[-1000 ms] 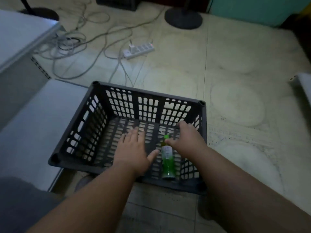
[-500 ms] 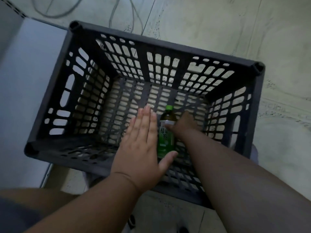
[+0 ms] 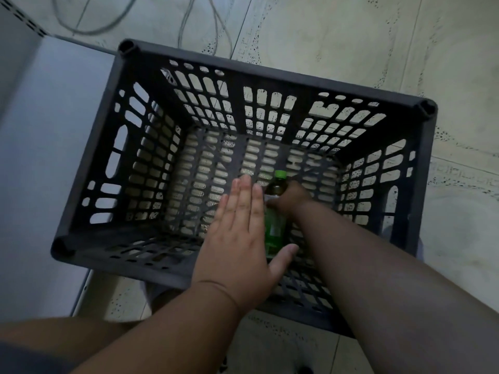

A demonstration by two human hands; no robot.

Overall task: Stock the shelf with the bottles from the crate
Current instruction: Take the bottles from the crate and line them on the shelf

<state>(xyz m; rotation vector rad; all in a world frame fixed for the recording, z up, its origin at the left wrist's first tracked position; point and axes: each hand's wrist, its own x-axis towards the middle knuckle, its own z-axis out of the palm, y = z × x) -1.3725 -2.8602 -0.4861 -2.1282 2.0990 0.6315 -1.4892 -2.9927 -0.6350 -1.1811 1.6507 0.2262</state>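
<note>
Right hand (image 3: 290, 197) grips bottle (image 3: 274, 225) in crate (image 3: 270, 76); left hand (image 3: 237, 238) flat

Both forearms are bare from wrist to the bottom edge of the view, with no sleeves showing. The left hand (image 3: 237, 238) and right hand (image 3: 293, 197) carry no gloves, rings or watch. A thin crease line circles the left wrist. At the lower left, a bare knee shows, with dark grey shorts (image 3: 24, 354) below it.

Right hand (image 3: 290, 198) grips the green bottle (image 3: 274, 228) inside the crate (image 3: 129, 147); left hand (image 3: 240, 238) hovers flat.
</note>
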